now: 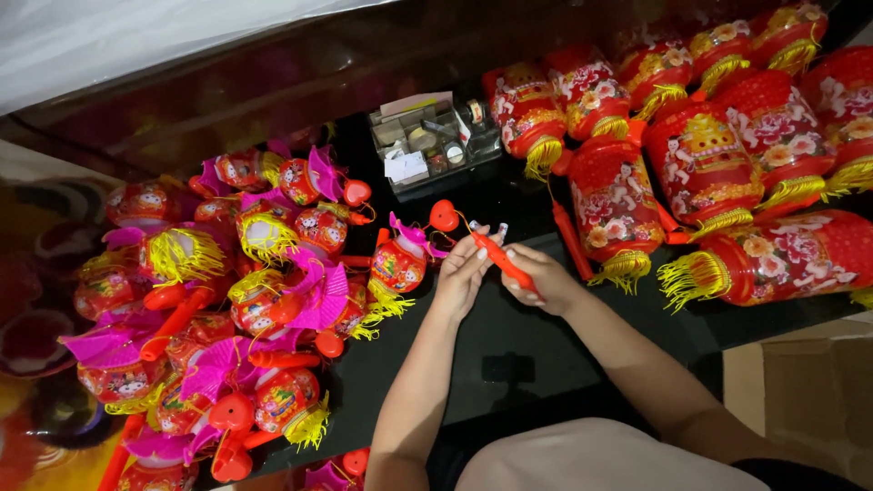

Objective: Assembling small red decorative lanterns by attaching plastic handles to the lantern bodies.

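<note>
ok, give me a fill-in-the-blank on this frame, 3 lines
1. Both hands hold a red ____.
2. The stick ends in a ____-shaped tip.
3. The big lanterns lie on the person's ____ side.
Missing: stick; heart; right

At the back of the dark table [509, 336], between the two groups of lanterns, we see a small clear plastic organizer box [435, 145], rectangular and split into compartments. A white paper label [406, 167], roughly square, lies against its front left part. Pale cream cards or slips [414, 104] stand at its rear edge; we cannot tell their print. A small round white-faced item [455, 154] sits in a right-hand compartment, too small to identify. At the lower right edge, beyond the table, we see a plain brown cardboard box [814, 391]. No screens or signs are visible.
</note>
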